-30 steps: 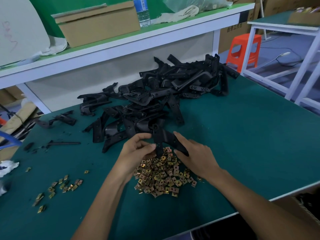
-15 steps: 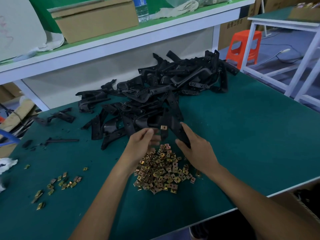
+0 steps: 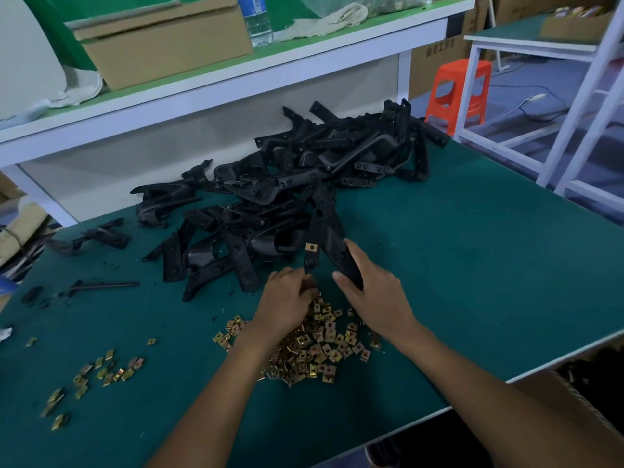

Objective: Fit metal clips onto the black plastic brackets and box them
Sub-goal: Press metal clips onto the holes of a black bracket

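My right hand (image 3: 373, 295) grips one arm of a black plastic bracket (image 3: 326, 228) held just above the green table. A brass metal clip (image 3: 311, 247) sits fitted on the bracket's other arm. My left hand (image 3: 286, 300) reaches down with curled fingers into the top of the heap of loose brass clips (image 3: 317, 346); whether it pinches a clip is hidden. Behind them lies a big pile of black brackets (image 3: 287, 184).
A smaller scatter of clips (image 3: 98, 371) lies at the front left. Stray bracket pieces (image 3: 101, 236) sit at the left. A cardboard box (image 3: 162, 42) and a water bottle (image 3: 258, 18) stand on the raised shelf. An orange stool (image 3: 457, 91) stands beyond the table's right corner.
The bracket now carries a clip on one arm and has been lifted and turned by my right hand. My left hand left the bracket and dropped to the clip heap.
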A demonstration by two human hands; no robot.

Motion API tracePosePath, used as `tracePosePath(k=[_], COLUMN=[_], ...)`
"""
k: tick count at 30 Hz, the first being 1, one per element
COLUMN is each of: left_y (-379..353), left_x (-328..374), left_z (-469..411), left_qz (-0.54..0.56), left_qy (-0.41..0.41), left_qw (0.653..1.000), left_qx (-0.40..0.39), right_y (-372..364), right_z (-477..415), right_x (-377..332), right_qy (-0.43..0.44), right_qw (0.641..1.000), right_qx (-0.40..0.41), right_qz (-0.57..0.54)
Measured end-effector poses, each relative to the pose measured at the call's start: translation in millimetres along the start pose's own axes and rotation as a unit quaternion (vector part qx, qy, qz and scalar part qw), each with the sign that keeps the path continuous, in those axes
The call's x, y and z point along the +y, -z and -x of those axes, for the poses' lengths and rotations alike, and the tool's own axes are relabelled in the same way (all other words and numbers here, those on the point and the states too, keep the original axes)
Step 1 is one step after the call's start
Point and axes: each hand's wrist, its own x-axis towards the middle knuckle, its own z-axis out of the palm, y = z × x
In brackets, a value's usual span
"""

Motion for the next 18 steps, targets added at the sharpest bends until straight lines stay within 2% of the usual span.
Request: tracePosePath(k=[3, 8, 12, 18], left_y=[6.8, 33.3, 56.8, 76.8], left_x=[-0.6, -9.9, -4.0, 8.3], left_z=[5.1, 10.8, 13.4, 16.1], left_qz=[0.093, 0.235, 0.437, 0.594], left_qy=[0.027, 0.08, 0.115, 0.138], left_qw=[0.995, 0.964, 0.881, 0.784], left_qx=[0.023, 0.1, 0.144, 0.12], right_y=[-1.1, -2.9, -4.2, -4.4], right_z=[0.4, 0.8, 3.1, 4.2], right_x=[0.9, 1.6, 0.6, -0.7], right_qy=[0.008, 0.037, 0.061, 0.071], right_qw=[1.0, 0.998, 0.994, 0.994], right_qx=[-0.004, -0.016, -0.029, -0.031], right_qz=[0.013, 0.043, 0.084, 0.083])
